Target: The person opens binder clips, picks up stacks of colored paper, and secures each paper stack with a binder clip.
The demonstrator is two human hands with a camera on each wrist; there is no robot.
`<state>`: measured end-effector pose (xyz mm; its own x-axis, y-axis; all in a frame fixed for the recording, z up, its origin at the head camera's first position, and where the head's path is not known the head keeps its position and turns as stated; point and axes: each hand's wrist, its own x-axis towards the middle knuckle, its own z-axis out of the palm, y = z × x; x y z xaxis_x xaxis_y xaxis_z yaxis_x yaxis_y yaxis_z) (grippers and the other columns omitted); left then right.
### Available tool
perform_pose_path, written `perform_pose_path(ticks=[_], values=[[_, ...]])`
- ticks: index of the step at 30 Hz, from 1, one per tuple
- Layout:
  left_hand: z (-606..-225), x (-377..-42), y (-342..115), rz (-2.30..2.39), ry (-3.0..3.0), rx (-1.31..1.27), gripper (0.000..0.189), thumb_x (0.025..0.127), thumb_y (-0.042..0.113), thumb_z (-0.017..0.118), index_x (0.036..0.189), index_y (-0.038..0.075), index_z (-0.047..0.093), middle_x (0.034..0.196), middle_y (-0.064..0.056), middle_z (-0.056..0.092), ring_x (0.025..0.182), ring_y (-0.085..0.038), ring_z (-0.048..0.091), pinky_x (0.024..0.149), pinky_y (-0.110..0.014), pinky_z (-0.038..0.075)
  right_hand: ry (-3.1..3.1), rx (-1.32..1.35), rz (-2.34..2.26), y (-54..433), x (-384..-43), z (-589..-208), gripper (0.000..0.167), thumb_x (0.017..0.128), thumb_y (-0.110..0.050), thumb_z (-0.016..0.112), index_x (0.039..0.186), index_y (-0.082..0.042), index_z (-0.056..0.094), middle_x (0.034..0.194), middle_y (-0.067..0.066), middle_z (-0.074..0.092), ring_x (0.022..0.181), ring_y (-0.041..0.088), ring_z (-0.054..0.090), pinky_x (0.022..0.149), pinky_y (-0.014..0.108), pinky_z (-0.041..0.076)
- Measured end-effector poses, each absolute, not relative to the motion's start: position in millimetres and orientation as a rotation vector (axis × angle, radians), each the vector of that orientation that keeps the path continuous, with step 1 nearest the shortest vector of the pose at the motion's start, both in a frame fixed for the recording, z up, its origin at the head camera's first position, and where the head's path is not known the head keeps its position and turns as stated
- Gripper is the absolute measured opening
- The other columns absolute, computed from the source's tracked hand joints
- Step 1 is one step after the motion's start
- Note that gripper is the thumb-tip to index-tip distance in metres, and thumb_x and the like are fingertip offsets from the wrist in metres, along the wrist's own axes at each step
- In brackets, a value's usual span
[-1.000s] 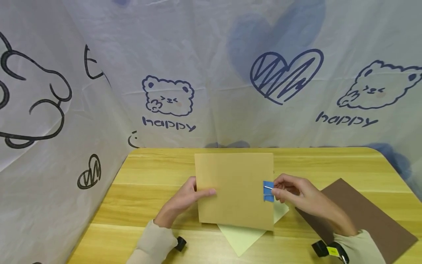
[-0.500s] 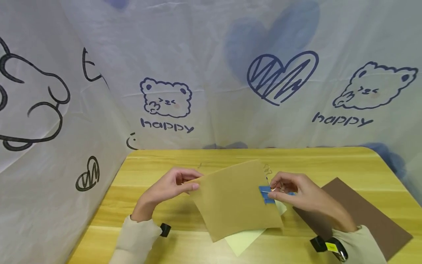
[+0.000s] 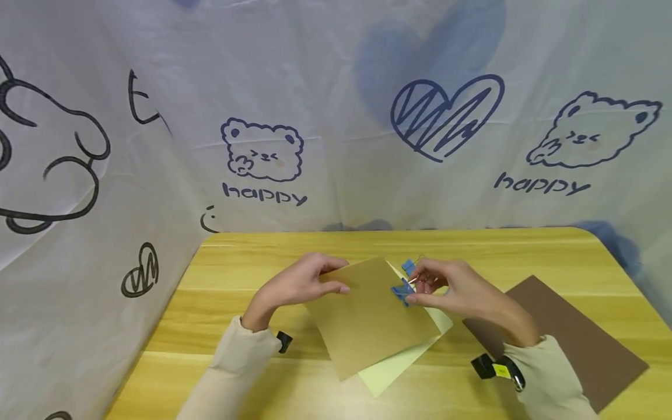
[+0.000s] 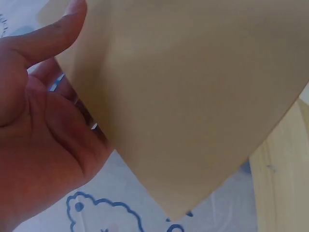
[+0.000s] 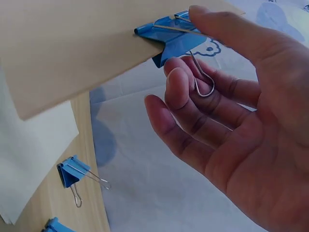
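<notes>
One tan sheet (image 3: 367, 321) — more aslant (apparently)

From above, the head view looks forward to the far edge of the table (image 3: 220, 274). Each wrist view, very near, faces the tan sheet (image 3: 367, 326) all three share

The left hand (image 3: 301, 286) is partly hidden behind the tan sheet (image 3: 370, 321), which covers most of the pale yellow paper (image 3: 391, 371). The right hand (image 5: 236, 116) hides part of the blue clip (image 5: 181, 46), its sleeve (image 3: 546, 379) some of the brown sheet (image 3: 572, 344). In the right wrist view the bottom edge cuts off a blue object (image 5: 56, 226), too little showing to identify; the yellow label (image 3: 501, 371) is too small to read
</notes>
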<state>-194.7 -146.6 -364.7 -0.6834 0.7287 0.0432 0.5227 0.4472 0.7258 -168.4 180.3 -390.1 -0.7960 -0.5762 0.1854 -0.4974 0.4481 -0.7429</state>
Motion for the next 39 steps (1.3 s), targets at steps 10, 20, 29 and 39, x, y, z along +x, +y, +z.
perform_pose_path(ticks=[10, 20, 29, 39], values=[[-376, -199, -148, 1.152, 2.495, 1.019, 0.019, 0.102, 0.006, 0.064, 0.083, 0.009, 0.063, 0.066, 0.005, 0.035, 0.055, -0.005, 0.029, 0.057, -0.023, 0.030, 2.589, -0.982, -1.246, 169, -182, -390, 0.030, 0.090, -0.030, 0.082, 0.110, -0.013, 0.068, 0.084, -0.008, 0.064, 0.079, 0.012, 0.062, 0.077, 0.030, 0.057], [-379, -201, -178, 1.272, 2.557, 0.890, 0.014, 0.100, 0.006, 0.067, 0.109, 0.008, 0.077, 0.098, -0.002, 0.072, 0.070, -0.013, 0.049, 0.064, -0.024, 0.039, 2.701, -0.940, -1.237, 169, -186, -382, 0.061, 0.094, -0.029, 0.077, 0.145, -0.003, 0.055, 0.114, 0.002, 0.068, 0.100, 0.019, 0.065, 0.086, 0.041, 0.057], [-400, -187, -244, 1.490, 2.572, 0.483, 0.013, 0.101, 0.011, 0.066, 0.103, -0.001, 0.071, 0.083, -0.010, 0.066, 0.064, -0.015, 0.054, 0.055, -0.024, 0.043, 2.838, -0.923, -1.207, 171, -193, -395, 0.050, 0.098, -0.025, 0.073, 0.140, -0.001, 0.059, 0.117, 0.008, 0.070, 0.102, 0.024, 0.067, 0.084, 0.045, 0.058], [-426, -171, -294, 1.595, 2.604, 0.182, 0.023, 0.102, 0.011, 0.065, 0.096, -0.010, 0.058, 0.081, -0.011, 0.055, 0.065, -0.015, 0.055, 0.056, -0.027, 0.049, 2.917, -0.927, -1.175, 176, -203, -413, 0.049, 0.096, -0.023, 0.076, 0.137, -0.001, 0.060, 0.130, 0.013, 0.066, 0.108, 0.030, 0.066, 0.086, 0.050, 0.056]])
